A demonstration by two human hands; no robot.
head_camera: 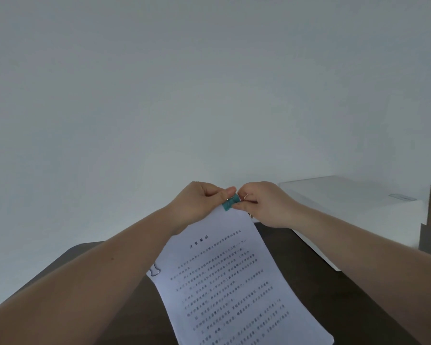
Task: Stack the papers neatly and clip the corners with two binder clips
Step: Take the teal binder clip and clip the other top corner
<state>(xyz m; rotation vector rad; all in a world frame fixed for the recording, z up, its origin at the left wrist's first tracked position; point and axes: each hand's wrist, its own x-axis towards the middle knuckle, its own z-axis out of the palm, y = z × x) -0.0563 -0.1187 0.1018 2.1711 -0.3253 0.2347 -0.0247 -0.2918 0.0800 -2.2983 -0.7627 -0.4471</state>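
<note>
Your forearms reach up from the lower corners; your left hand pinches the papers at their top corner; your right hand pinches the teal clip seated on that corner, its grip pressed on the wire handles; the papers hang tilted above the dark desk; a second clip shows at their left edge; a white box sits right.

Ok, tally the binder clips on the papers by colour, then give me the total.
Teal clip, pinched between the left hand and right hand at the far corner of the papers: 1
Clip at the left edge, only its silver wire handle showing, body colour hidden: 1
Total: 2
</note>
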